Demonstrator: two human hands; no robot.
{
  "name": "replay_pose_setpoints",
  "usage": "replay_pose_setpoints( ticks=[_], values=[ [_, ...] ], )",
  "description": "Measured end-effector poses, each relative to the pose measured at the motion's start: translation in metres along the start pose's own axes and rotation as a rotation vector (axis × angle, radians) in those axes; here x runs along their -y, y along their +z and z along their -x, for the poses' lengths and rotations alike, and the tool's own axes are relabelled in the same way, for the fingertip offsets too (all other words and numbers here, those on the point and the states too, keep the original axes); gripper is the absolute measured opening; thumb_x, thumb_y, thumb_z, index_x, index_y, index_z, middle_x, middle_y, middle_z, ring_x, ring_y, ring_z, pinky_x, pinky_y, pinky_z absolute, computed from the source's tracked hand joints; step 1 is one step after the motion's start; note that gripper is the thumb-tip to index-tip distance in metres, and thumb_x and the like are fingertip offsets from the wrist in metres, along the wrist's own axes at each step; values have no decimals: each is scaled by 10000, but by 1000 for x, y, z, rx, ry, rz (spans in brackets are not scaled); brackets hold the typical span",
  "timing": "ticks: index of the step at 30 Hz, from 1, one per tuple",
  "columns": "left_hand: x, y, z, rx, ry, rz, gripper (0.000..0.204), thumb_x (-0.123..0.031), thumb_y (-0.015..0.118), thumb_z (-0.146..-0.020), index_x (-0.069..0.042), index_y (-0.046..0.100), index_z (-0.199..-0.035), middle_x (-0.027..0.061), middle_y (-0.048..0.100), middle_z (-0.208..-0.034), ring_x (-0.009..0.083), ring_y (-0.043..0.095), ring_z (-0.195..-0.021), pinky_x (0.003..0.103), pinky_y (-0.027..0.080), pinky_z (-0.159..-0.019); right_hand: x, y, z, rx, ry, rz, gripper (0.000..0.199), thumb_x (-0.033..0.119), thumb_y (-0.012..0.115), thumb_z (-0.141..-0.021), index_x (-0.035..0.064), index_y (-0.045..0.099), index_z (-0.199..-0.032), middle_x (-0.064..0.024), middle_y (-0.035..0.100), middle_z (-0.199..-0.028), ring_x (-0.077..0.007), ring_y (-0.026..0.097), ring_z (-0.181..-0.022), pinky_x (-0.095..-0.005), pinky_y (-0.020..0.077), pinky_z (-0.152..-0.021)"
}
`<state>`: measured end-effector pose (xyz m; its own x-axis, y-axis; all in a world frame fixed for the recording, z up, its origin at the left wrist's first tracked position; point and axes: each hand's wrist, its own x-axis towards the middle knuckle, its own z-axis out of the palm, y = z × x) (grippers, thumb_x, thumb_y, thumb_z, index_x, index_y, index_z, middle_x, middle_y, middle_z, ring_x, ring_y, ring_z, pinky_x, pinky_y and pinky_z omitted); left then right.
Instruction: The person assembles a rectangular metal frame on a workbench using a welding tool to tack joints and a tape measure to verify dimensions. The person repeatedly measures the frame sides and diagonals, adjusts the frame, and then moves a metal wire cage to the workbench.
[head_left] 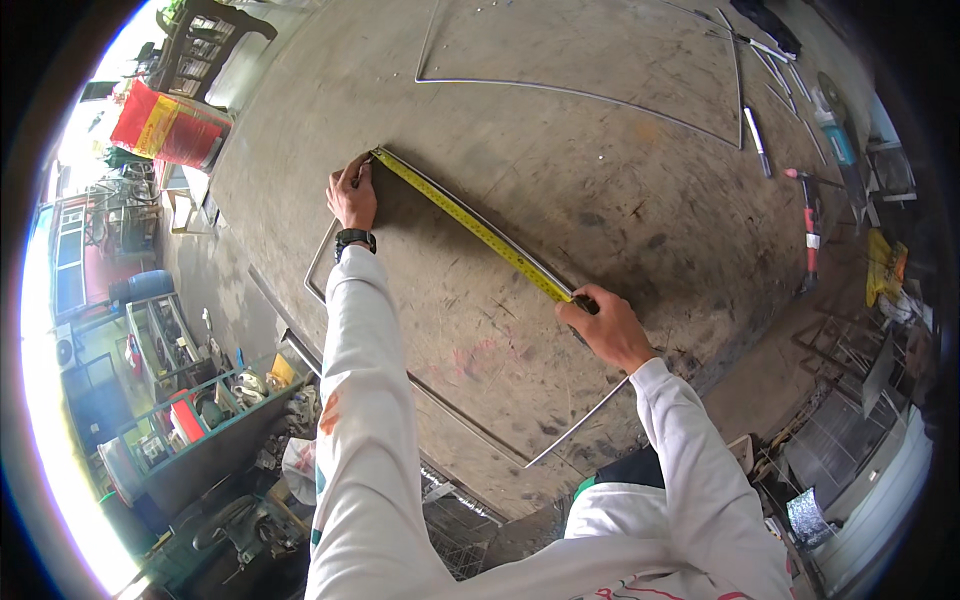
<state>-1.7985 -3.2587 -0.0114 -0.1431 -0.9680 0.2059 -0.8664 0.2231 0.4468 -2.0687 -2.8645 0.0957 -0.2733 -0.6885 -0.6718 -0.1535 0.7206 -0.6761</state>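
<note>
I've got my left hand [352, 197] pinning the hooked end of the yellow tape measure [470, 225] down at the far corner of the thin metal rod frame [575, 425], fingers closed together over the tip so it can't slip. The tape runs taut along the rod's upper side, lying right against it, which keeps the reading true to the edge. My right hand [608, 325] is clamped on the tape's near end, thumb pressing the blade flat to the grey steel bench [600, 180]; the case itself is hidden under my palm. A black watch [354, 238] sits on my left wrist. A 2nd, larger rod frame [580, 92] lies well apart, farther up the bench. At the right edge rests a red-handled tool [812, 232], untouched, near some loose rods [756, 130].
</note>
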Motion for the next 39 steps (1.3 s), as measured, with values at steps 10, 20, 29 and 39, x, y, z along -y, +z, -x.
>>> replay_pose_setpoints(
  ticks=[10,20,29,39],
  values=[
    [-4,11,-3,-79,75,-153,316,-344,663,-1029,-425,748,-1322,22,657,-1181,299,606,-1136,495,445,-1050,0,1,-5,-31,7,-2,656,565,716,-853,-45,733,-1095,-178,733,-817,-304,705,-771,-417,548,-750],
    [52,38,-32,-156,196,-228,292,-444,660,-1013,-321,791,-1243,32,688,-1255,332,615,-1173,526,480,-1016,-157,-92,119,51,243,-63,505,473,778,-904,15,762,-1117,-115,753,-931,-213,692,-875,-362,514,-822],
    [61,35,-50,-101,159,-231,316,-463,647,-1013,-386,770,-1293,50,696,-1219,295,626,-1194,497,472,-1053,-211,-101,159,63,266,-42,398,364,748,-945,0,737,-1106,-66,743,-904,-139,667,-853,-309,495,-827],
    [67,33,-56,-96,184,-254,317,-457,644,-1023,-363,771,-1298,96,700,-1167,322,629,-1147,513,462,-1029,-190,-103,147,51,480,-14,432,433,731,-928,26,790,-1061,-37,728,-829,-130,648,-724,-297,490,-597]
  ],
)
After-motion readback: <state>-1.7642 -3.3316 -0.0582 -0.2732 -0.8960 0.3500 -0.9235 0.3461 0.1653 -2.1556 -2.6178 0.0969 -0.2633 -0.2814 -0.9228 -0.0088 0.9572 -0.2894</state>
